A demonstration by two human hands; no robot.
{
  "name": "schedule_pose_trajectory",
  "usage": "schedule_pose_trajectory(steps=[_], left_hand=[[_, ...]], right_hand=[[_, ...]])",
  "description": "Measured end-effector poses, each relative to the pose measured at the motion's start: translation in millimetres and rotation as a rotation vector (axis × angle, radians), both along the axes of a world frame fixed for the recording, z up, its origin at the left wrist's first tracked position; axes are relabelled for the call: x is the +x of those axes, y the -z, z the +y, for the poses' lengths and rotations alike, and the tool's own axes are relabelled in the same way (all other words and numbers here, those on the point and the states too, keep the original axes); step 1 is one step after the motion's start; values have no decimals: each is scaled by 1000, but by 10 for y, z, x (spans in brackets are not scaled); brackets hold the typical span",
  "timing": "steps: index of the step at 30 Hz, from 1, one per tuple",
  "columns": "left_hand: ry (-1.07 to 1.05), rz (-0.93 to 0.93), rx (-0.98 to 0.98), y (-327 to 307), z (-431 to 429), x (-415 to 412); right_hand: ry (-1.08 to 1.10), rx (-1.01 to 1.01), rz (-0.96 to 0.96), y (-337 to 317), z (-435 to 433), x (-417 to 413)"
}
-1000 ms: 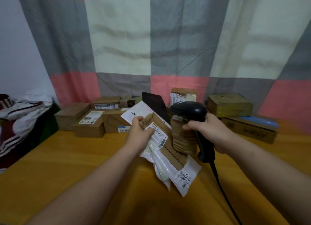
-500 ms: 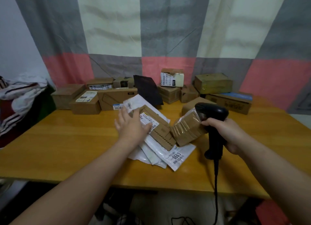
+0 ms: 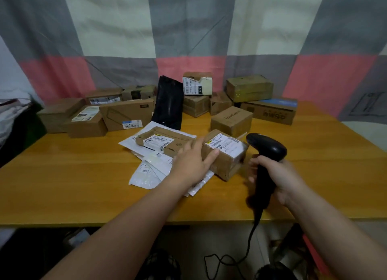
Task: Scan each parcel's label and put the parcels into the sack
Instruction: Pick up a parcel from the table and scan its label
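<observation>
Loosely, the left hand [image 3: 191, 162] lay straight-fingered on the box [image 3: 228, 154]; the right hand [image 3: 280, 175] gripped the scanner [image 3: 268, 147]. Aimed carelessly, it could have read the neighbouring envelope's label [image 3: 158, 144].

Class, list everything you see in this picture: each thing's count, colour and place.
table: one, orange wood, centre
curtain: one, grey-cream-pink checks, behind
boxes: about eleven, brown, table's back
pouch: one, black, among boxes
white mailers: several, white, table centre
card mailer: one, brown, on white mailers
labelled box: one, brown, table front
scanner: one, black, beside labelled box
cable: one, black, below scanner
left hand: resting on labelled box
right hand: gripping scanner
</observation>
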State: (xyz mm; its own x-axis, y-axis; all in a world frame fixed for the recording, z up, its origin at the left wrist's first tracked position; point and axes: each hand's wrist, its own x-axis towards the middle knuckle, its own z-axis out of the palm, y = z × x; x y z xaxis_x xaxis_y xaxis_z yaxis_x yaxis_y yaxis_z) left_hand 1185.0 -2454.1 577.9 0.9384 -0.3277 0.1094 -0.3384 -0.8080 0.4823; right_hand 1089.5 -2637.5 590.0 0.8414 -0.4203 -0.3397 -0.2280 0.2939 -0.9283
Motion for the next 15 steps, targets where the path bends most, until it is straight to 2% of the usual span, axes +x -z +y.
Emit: schedule_pose_trajectory(steps=[2,5,7,11,13,15], left_hand=[[-32,-49,-33,-35,-91,19],[57,-28,-144,-31,-197,-16],[29,-39,-213,5,-218,-73],[-151,137,-398,19,-142,-129],[-178,156,-417,25,-43,-108],[-168,166,-521,8,63,-106]], right_hand=[[49,33,-12,54,-40,10],[17,93,-45,123,-9,-6],[-5,121,-77,171,49,-25],[-60,149,-144,199,125,-78],[-91,181,-203,190,144,-107],[-99,226,-258,174,183,-122]])
